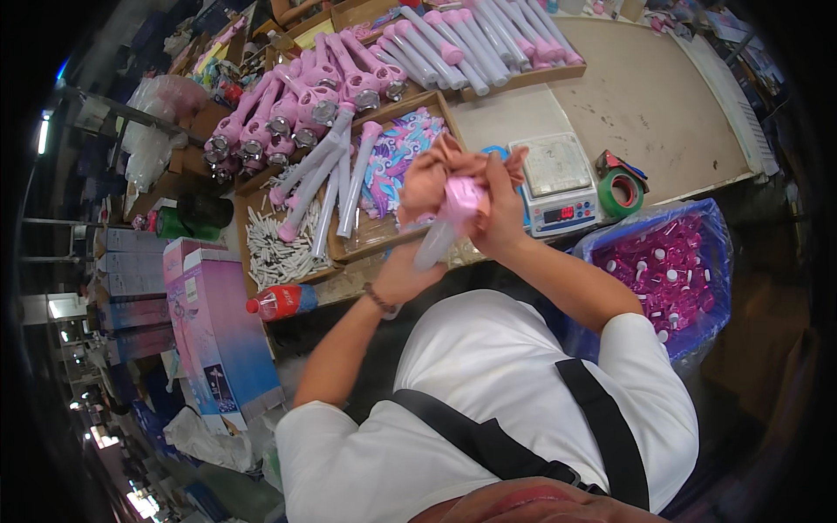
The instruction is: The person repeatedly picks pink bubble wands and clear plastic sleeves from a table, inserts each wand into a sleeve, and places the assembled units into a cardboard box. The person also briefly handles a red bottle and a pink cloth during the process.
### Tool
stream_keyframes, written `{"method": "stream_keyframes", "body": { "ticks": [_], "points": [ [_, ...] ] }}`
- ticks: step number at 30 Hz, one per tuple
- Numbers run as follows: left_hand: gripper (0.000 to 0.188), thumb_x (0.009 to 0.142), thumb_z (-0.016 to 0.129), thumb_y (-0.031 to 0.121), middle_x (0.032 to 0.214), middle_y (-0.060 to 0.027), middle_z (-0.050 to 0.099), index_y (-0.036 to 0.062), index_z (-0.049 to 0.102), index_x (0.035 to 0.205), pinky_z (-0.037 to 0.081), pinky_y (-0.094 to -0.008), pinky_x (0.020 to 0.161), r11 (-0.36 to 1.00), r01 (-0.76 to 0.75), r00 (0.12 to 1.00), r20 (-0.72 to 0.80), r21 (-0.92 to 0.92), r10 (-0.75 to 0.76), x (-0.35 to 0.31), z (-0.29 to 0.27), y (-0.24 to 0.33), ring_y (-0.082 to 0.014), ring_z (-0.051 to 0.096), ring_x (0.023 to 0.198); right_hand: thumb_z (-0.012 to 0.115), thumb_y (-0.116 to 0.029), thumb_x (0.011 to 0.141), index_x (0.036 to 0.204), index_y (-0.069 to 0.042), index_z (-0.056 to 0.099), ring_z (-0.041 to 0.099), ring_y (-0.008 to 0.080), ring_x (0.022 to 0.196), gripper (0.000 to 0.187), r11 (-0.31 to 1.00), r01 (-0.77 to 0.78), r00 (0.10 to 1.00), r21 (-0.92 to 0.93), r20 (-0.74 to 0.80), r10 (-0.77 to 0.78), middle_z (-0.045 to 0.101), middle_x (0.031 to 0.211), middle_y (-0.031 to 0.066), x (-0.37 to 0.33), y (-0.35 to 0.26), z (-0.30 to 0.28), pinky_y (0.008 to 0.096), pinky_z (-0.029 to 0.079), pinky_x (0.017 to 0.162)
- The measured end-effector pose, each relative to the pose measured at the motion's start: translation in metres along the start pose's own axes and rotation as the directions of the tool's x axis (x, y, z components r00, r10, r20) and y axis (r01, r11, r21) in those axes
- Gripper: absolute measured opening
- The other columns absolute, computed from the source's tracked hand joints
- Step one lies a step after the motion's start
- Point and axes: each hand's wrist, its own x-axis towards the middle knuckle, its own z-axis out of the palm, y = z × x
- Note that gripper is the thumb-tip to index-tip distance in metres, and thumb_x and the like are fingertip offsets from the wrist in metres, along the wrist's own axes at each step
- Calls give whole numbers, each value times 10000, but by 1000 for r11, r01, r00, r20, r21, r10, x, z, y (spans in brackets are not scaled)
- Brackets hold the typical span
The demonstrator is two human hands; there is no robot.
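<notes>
I log one smooth, translucent tube [432, 245] with a glossy pink end [463, 197], slanting above the worktable [497, 118], left of the flat-plated scale [553, 179]; left hand [408, 275] wrapped round its lower part; right hand [503, 211] gripping crumpled, soft-folded salmon cloth [422, 180] about the pink end.

Mid-frame: tube's [433, 245] pink end motion-blurred; right hand's [503, 213] fingers partly hidden behind peach cloth [423, 179], left hand's [405, 275] partly behind tube. Bystander's arm [294, 10], upper left, cut by top edge. Lower-left background clutter [96, 414] too small to tell.
</notes>
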Motion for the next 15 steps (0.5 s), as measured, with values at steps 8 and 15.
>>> {"method": "stream_keyframes", "body": {
  "ticks": [8,15],
  "points": [
    [372,788,656,177,697,-192,617,-6,495,1069,478,-401,522,963,86,858,-509,257,60,18,4,-17,-355,630,643,478,-589,874,1060,-78,530,639,146,649,546,990,20,993,-140,-115,-36,626,849,60,32,42,53,292,532,490],
    [250,780,672,183,616,-32,549,1,544,894,445,-264,443,828,326,943,218,-457,-252,-21,-10,-25,-121,554,467,416,-689,821,998,-89,562,578,113,636,643,1000,-19,992,3,-126,20,595,778,1,54,33,35,255,497,559]
  ]
}}
